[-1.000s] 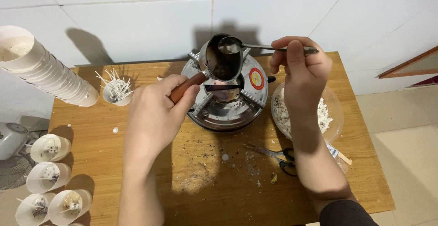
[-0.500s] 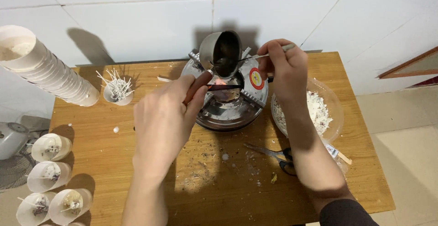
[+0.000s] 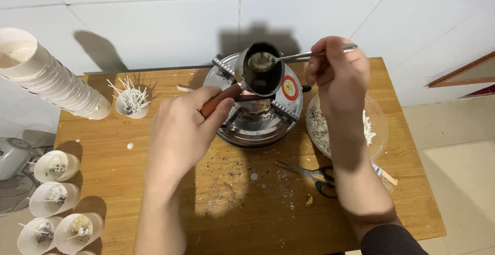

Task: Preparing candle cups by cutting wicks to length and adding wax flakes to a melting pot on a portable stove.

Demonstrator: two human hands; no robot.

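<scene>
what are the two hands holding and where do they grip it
The left hand holds the small dark pot by its reddish wooden handle; the right hand pinches the metal spoon near the handle's end.

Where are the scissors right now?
In the head view, the scissors lie on the wooden table, right of centre, just in front of the round stove and beside the person's right forearm.

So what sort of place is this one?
Probably a small home candle-making corner: a wooden table against a white tiled wall, a tabletop burner, a cup of wicks, and filled paper cups.
</scene>
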